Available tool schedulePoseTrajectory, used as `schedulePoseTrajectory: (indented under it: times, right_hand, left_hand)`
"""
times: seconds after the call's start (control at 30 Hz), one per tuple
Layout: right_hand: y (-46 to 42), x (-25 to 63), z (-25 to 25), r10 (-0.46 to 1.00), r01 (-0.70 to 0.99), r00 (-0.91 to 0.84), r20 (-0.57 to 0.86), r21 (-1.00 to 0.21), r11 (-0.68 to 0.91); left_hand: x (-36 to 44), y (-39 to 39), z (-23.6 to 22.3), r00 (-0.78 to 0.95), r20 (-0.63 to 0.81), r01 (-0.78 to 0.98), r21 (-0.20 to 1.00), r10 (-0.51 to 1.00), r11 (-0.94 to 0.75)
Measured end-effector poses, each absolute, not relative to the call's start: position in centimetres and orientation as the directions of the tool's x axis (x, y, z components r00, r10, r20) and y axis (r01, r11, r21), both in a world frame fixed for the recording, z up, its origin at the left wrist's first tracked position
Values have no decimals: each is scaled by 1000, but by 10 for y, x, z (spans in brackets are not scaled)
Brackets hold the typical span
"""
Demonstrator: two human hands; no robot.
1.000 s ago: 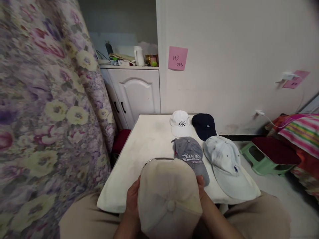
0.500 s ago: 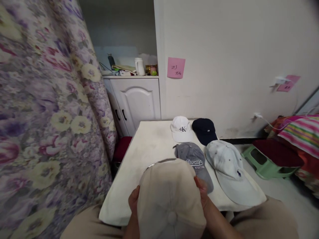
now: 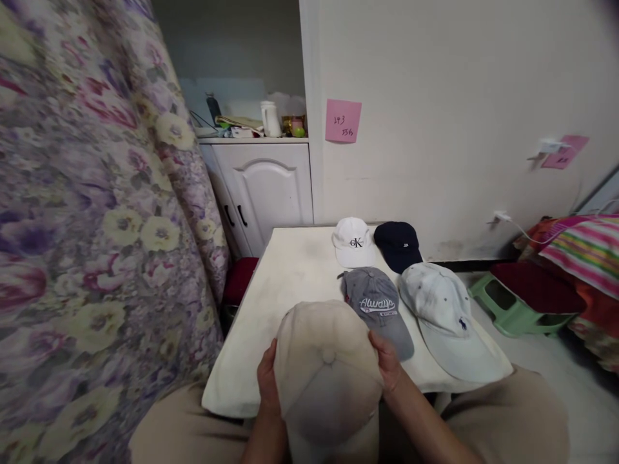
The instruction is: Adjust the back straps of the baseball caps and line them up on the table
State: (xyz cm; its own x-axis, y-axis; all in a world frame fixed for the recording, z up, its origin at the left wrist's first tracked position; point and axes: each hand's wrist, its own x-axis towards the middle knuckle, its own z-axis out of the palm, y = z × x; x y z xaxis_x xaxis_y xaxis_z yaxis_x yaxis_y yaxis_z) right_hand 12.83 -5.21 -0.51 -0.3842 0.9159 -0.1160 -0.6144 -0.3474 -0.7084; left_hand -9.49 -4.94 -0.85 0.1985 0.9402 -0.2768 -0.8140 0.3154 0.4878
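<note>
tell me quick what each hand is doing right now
Left hand: closed on the left side of the beige cap.
Right hand: closed on its right side.

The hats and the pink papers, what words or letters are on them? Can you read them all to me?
"CK" on the white cap.
"Always" on the grey cap; the smaller line beneath is too blurred.
Navy cap: tiny white mark, unreadable.
Pale blue cap: a small dark emblem, no words.
Pink note: handwriting, roughly "243", unclear.
Second pink note: unreadable.
</note>
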Motion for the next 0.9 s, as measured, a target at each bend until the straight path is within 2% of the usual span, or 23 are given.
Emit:
schedulePoseTrajectory:
  times: [0.1,0.3,0.63,0.9]
  right_hand:
    - [-52,128,-11,899,-663,-422,-120,-636,-396]
    - [-48,129,-18,876,-742,-463,-135,-482,-467]
    - [-52,128,-29,835,-718,-511,-204,-433,-545]
    - [-51,122,-30,876,-783,-407,-258,-396,-480]
  left_hand:
    - [-100,-48,-15,209,-290,-795,505,934,335]
    - [-98,-49,-12,76,-345,-805,533,936,261]
    - [-95,-52,-12,13,-408,-792,553,913,259]
    - [-95,-61,-13,27,-401,-779,565,916,270]
